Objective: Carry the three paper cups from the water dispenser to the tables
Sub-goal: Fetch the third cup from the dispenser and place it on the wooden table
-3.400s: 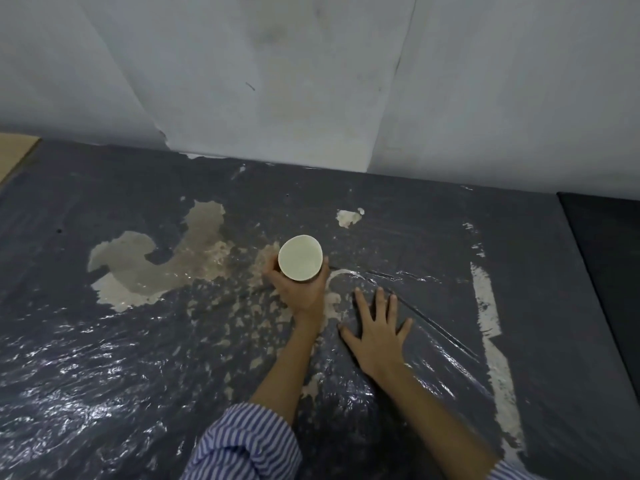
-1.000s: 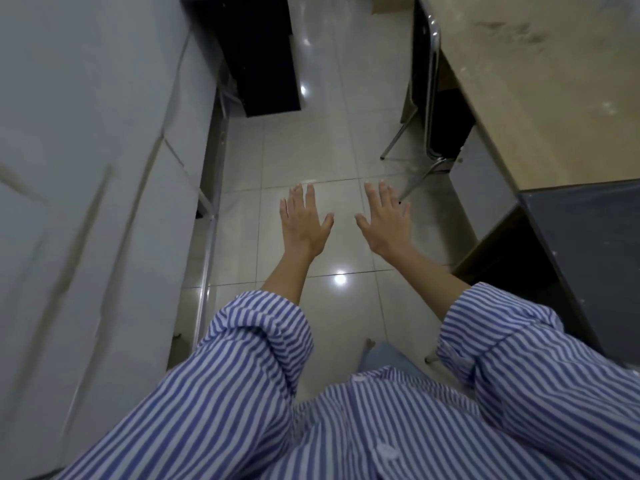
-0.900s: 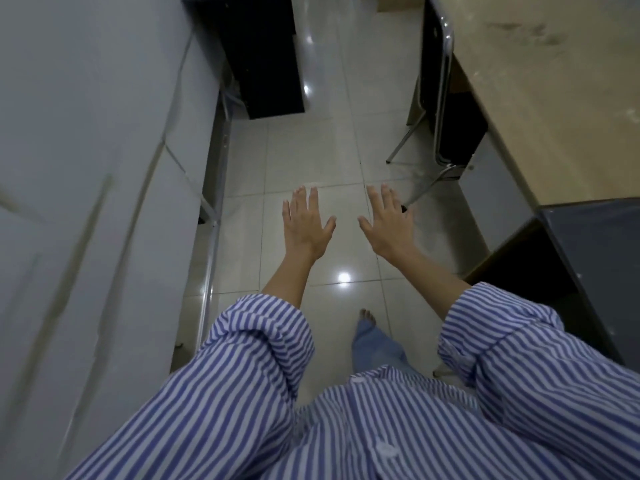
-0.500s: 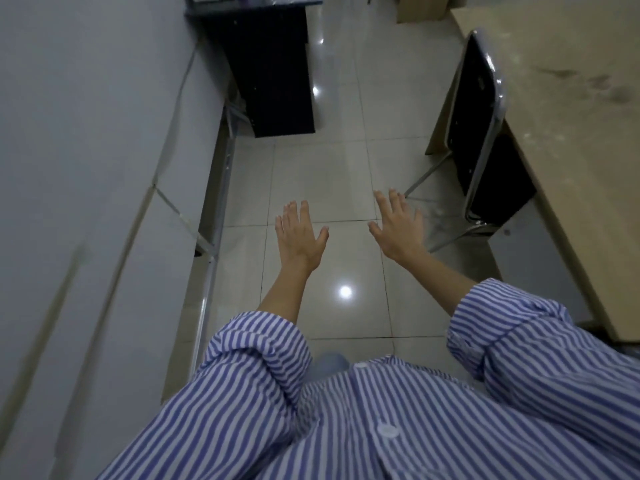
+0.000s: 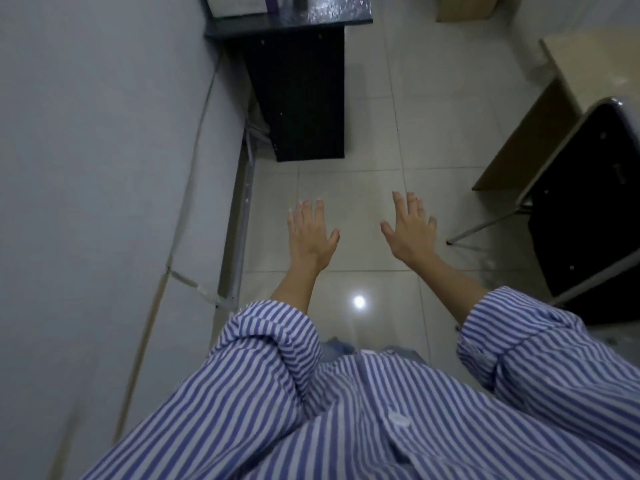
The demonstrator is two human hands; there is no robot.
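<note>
No paper cup shows in the head view. My left hand (image 5: 310, 236) and my right hand (image 5: 410, 233) are both held out flat in front of me over the tiled floor, palms down, fingers spread, holding nothing. The two hands are a short gap apart. My blue-and-white striped sleeves and shirt fill the bottom of the view.
A grey wall (image 5: 104, 168) runs along my left. A black table (image 5: 298, 91) with items on its glossy top stands ahead by the wall. A black metal-framed chair (image 5: 585, 216) and a light wooden table (image 5: 595, 60) are on my right. Pale floor tiles (image 5: 374, 133) lie between.
Since 3.4 s ago my left hand has let go of the paper cup on the dark table. I have turned and moved forward along the wall; the black table ahead looks nearer.
</note>
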